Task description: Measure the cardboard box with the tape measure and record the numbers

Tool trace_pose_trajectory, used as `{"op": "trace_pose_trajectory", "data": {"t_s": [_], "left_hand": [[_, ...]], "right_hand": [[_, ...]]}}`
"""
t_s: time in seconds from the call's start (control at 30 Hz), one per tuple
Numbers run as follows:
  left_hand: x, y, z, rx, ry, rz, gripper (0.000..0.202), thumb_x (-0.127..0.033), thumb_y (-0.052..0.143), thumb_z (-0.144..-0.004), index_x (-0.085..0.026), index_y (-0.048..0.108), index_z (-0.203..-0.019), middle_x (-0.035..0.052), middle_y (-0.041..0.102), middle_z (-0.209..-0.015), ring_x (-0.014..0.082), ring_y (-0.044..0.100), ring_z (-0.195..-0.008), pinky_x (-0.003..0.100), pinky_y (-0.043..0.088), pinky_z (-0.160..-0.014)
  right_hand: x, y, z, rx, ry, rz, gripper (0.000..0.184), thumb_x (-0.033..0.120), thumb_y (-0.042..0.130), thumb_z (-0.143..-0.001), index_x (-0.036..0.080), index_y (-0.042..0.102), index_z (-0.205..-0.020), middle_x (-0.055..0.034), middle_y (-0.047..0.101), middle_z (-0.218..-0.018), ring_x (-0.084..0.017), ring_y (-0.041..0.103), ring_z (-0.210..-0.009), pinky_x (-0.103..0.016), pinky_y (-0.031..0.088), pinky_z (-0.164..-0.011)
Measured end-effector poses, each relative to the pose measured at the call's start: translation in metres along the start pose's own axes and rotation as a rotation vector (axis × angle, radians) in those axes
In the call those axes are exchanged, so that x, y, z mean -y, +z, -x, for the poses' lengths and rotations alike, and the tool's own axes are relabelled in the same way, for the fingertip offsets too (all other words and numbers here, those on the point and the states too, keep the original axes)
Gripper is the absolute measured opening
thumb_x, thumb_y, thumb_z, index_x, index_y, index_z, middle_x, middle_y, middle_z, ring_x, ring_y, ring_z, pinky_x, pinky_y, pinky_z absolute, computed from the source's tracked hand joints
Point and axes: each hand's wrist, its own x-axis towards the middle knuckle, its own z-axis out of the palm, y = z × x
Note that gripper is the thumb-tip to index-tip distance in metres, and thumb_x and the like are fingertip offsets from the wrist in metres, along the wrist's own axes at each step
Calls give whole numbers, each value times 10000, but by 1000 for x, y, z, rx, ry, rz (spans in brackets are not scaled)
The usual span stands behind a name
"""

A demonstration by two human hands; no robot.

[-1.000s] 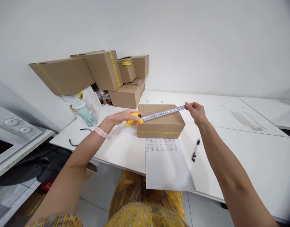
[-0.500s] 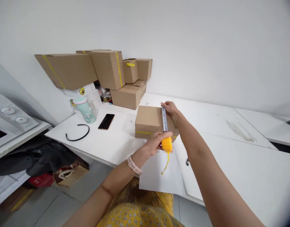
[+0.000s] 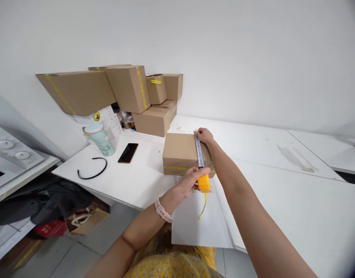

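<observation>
A closed cardboard box [image 3: 179, 146] with a yellow band along its side sits on the white table. Across its top, from back edge to front, stretches the blade of a yellow tape measure [image 3: 204, 183]. My left hand [image 3: 190, 181] is wrapped round the case just in front of the box, and a yellow strap dangles below it. At the box's far edge my right hand [image 3: 204, 136] pinches the blade's end. Under the case, partly beneath the box's front, lies a sheet of white paper [image 3: 199, 224] with printed lines at its top.
Several cardboard boxes [image 3: 154, 121] are stacked at the back left against the wall. A phone [image 3: 128, 153], a mint tumbler [image 3: 101, 139] and a black headband [image 3: 103, 170] lie or stand on the table's left. A white microwave [image 3: 15, 150] is farther left.
The view has shifted slightly. Both hands keep their hold on the tape measure, which stays stretched across the box top; little else differs.
</observation>
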Motion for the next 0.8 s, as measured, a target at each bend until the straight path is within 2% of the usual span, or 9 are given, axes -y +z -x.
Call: {"op": "trace_pose_trajectory", "data": {"t_s": [0.13,0.23,0.33,0.4,0.47,0.53,0.6,0.67,0.8], "left_hand": [[-4,-2,5,-21,59,-44,440,-510,863,-689,-184,619,-855,30,623,-844,143,608,-720,290,542,-661],[-9,-17,28,-44,141,-83,455,-468,888,-660,-190,623,-904,20,638,-860,134,620,-724,255,515,-648],[-10,-51,55,-115,311,-156,539,-448,894,-652,-205,604,-1036,-2,650,-880,155,656,-745,265,525,-656],[-9,-79,65,-222,399,-192,564,-447,888,-663,-205,580,-1069,-11,662,-864,151,662,-730,264,526,-655],[-9,-103,66,-295,429,-211,559,-445,888,-665,-199,570,-1054,-22,662,-825,137,653,-698,255,519,-649],[-13,-117,61,-294,419,-220,546,-450,893,-650,-190,572,-1008,-22,660,-798,135,651,-664,263,521,-638],[-24,-123,53,-251,398,-223,542,-455,899,-629,-184,573,-966,-12,664,-794,147,662,-642,285,532,-631],[-41,-122,46,-213,395,-225,560,-464,902,-610,-186,567,-963,-6,671,-800,164,680,-641,305,548,-633],[-82,-115,34,-191,463,-209,611,-480,897,-582,-208,539,-995,-9,679,-844,174,693,-644,338,577,-641]], "right_hand": [[8,-17,11,5,-6,-87,320,534,559,-922,226,605,-849,-50,687,-874,-206,587,-826,-334,466,-774],[1,-41,27,-96,-51,-341,473,647,432,-971,220,631,-1013,-84,706,-1087,-199,624,-953,-316,493,-820],[-30,-60,59,-276,-68,-555,538,696,471,-944,199,652,-1045,-107,703,-1099,-199,642,-1002,-313,498,-865],[-58,-61,90,-333,1,-494,611,751,450,-924,191,671,-1025,-95,703,-947,-207,648,-902,-329,502,-826],[-80,-53,122,-273,76,-402,688,789,388,-923,197,674,-1126,-74,693,-876,-210,640,-838,-344,501,-806],[-89,-43,147,-152,92,-404,753,794,343,-932,215,604,-1337,-66,696,-919,-211,637,-840,-353,507,-812],[-84,-36,159,-71,49,-433,768,781,378,-932,245,520,-1465,-69,696,-1038,-211,629,-892,-352,510,-830],[-70,-39,159,-70,-15,-428,747,753,487,-908,265,528,-1472,-66,684,-1110,-213,612,-937,-340,505,-828],[-43,-60,133,-167,-70,-339,599,690,642,-848,239,688,-1239,-50,681,-967,-210,587,-874,-317,477,-750]]}}
